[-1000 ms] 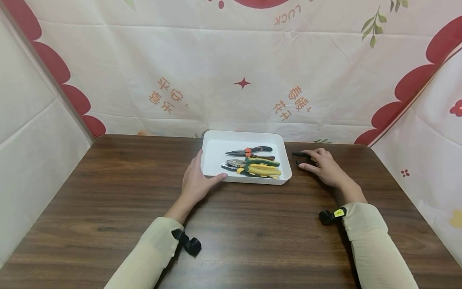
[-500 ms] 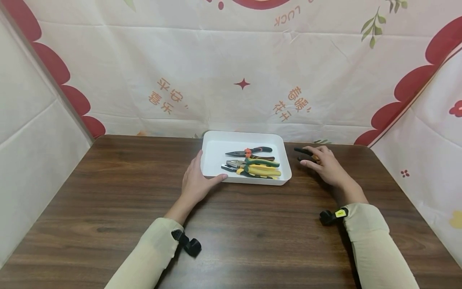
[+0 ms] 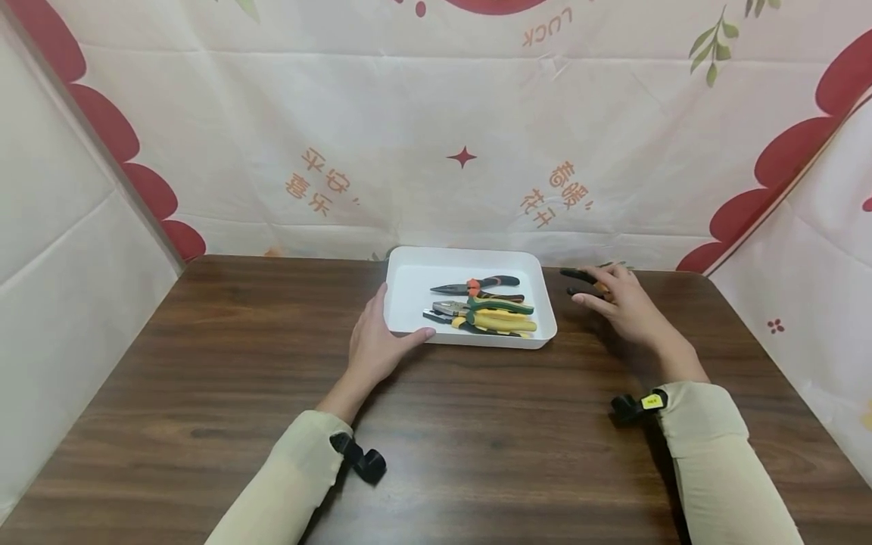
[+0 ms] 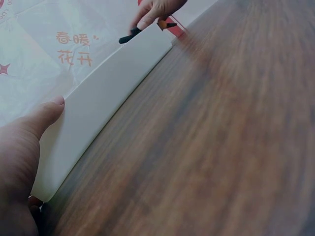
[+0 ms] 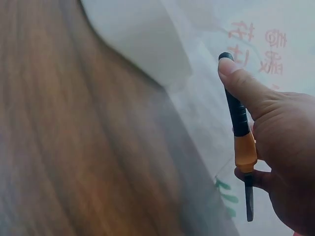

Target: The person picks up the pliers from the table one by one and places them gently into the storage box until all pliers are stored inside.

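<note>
My left hand (image 3: 375,341) grips the near left corner of a white tray (image 3: 425,261), its thumb on the front wall and its fingers along the left side. In the left wrist view the thumb lies against the tray wall (image 4: 98,113). To the right of the tray, my right hand (image 3: 630,310) holds pliers (image 3: 577,273) with black and orange handles. The right wrist view shows these pliers (image 5: 239,118) edge-on, thumb on a black handle end and dark tip pointing down. Several other pliers lie in the tray, including long-nosed ones (image 3: 477,286) and yellow-handled ones (image 3: 504,322).
The tray stands at the back edge of a dark wooden table (image 3: 477,439). A patterned cloth (image 3: 381,113) hangs directly behind it, and pale side panels (image 3: 75,250) flank the table. Each wrist wears a small black camera (image 3: 371,465).
My right hand has raised the black-and-orange pliers from the tabletop, and more of their orange part shows. My left hand keeps its hold on the tray. The head view has shifted slightly.
</note>
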Demonstrator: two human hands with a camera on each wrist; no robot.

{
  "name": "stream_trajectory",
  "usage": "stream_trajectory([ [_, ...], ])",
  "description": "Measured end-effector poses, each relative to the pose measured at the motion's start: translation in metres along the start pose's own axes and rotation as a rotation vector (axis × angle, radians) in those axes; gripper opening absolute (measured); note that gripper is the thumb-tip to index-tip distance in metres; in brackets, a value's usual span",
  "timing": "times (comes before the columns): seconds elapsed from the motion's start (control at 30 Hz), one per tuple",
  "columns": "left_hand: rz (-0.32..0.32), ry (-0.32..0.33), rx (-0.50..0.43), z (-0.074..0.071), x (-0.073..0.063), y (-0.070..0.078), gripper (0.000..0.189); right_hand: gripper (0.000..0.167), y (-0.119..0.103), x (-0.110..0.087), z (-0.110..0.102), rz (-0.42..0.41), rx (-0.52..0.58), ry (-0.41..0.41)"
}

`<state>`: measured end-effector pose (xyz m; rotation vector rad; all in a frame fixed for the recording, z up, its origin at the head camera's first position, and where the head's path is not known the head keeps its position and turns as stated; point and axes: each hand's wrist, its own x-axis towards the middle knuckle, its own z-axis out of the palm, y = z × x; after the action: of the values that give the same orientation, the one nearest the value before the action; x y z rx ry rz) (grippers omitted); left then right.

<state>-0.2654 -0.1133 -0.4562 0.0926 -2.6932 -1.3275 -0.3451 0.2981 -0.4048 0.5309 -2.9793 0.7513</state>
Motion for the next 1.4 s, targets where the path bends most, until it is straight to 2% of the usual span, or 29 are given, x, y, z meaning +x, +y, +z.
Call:
stream_trajectory([
  [0.37,-0.009,-0.007,-0.003,0.0,0.001,-0.001,0.116,0.064,-0.029,0.005,-0.007,-0.048,0.017,0.038],
  [0.67,-0.008,0.007,-0.007,0.0,0.001,-0.001,0.116,0.066,-0.061,0.018,-0.007,-0.05,0.018,-0.007],
  [0.97,-0.005,-0.001,-0.002,0.0,0.002,0.0,0.117,0.063,-0.089,0.036,-0.005,-0.195,-0.102,-0.032],
  [1.2,-0.005,-0.009,-0.006,-0.001,0.002,0.0,0.117,0.067,-0.109,0.048,-0.003,-0.189,-0.177,-0.078],
  [1.4,-0.013,-0.01,-0.005,-0.001,0.002,0.0,0.117,0.068,-0.122,0.057,0.0,-0.225,-0.215,-0.105],
])
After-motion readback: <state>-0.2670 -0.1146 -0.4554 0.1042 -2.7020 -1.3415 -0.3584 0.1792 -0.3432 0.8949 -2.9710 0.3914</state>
